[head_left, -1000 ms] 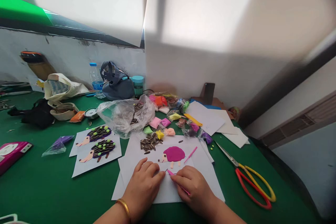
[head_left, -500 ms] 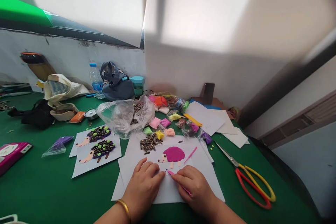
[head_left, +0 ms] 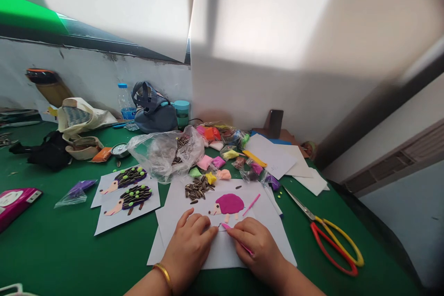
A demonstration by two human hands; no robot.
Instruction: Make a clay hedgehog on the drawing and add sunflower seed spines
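White paper (head_left: 222,256) lies in front of me with a magenta clay hedgehog (head_left: 231,204) that has a pale face and two pale legs. My right hand (head_left: 256,245) is closed on a pink tool (head_left: 226,227), its tip beside a tiny dark piece (head_left: 219,225) on the paper. My left hand (head_left: 192,243) rests on the paper, fingers bent, thumb and index fingertips close together near that piece; whether they pinch anything is hidden. A second pink stick (head_left: 251,205) lies right of the hedgehog. Sunflower seeds (head_left: 198,188) are heaped behind my left hand.
Scissors (head_left: 314,218) lie open at the right. Two finished-looking hedgehog pictures (head_left: 133,196) lie at the left. Behind are a plastic bag of seeds (head_left: 169,152), clay packets (head_left: 211,134), loose paper sheets (head_left: 274,155), a blue bag (head_left: 156,113) and a phone (head_left: 275,123).
The pink tool's tip and my right-hand fingers have shifted very slightly upward. My left hand stays in the same place.
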